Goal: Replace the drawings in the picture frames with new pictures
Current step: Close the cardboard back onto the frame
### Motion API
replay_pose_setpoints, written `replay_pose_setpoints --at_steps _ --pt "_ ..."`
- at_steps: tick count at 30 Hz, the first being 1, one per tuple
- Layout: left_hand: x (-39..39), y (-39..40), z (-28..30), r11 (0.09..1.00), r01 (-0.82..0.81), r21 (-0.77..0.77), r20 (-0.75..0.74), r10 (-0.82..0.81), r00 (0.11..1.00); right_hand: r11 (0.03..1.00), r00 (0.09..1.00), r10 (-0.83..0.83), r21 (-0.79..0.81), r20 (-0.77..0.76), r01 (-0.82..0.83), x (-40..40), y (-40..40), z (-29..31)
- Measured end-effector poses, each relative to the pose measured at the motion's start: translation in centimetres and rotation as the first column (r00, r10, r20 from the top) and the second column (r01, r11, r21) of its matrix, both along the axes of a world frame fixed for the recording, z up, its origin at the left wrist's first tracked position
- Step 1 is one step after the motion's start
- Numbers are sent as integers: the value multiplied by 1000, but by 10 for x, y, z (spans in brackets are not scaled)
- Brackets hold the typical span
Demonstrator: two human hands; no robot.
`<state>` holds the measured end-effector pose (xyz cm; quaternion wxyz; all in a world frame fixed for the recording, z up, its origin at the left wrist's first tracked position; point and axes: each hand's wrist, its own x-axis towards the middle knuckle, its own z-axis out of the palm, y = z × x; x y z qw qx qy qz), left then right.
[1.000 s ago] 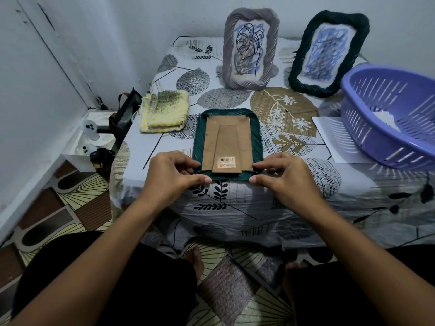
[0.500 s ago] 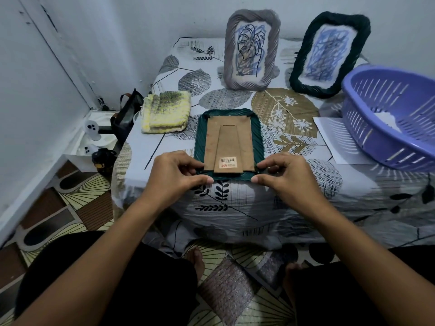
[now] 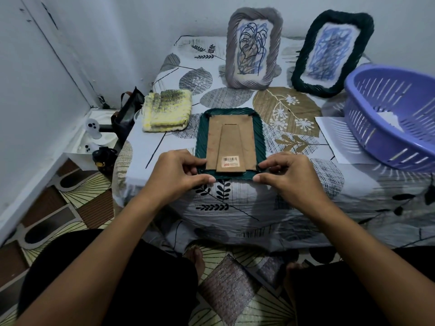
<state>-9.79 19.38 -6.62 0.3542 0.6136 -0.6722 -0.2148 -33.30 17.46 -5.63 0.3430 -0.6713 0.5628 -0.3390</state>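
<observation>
Table edge [image 3: 235, 184]: both hands [image 3: 174, 175] [image 3: 292, 177] pinch the face-down frame's [image 3: 259, 137] near corners.

I see open cloth between the face-down green frame [image 3: 229, 142] and the two standing frames: gray frame [image 3: 253, 49] back centre, dark frame [image 3: 330, 52] back right. Left of the green frame, the yellow towel [image 3: 166, 111] blocks; bare cloth lies nearer me. To the right, the purple basket [image 3: 390, 121] and white paper [image 3: 339, 140] crowd that side. My left hand [image 3: 175, 174] and right hand [image 3: 288, 176] occupy the near edge.
</observation>
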Motion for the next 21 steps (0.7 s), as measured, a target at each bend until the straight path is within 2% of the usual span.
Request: replay_pose_setpoints --at_steps 12,21 --pt "-1 1 2 1000 2 5 -1 -2 1000 999 999 39 2 8 -39 -2 -1 2" --pt "-2 5 6 993 -68 95 -131 80 988 1000 1000 23 7 15 -23 -2 -1 0"
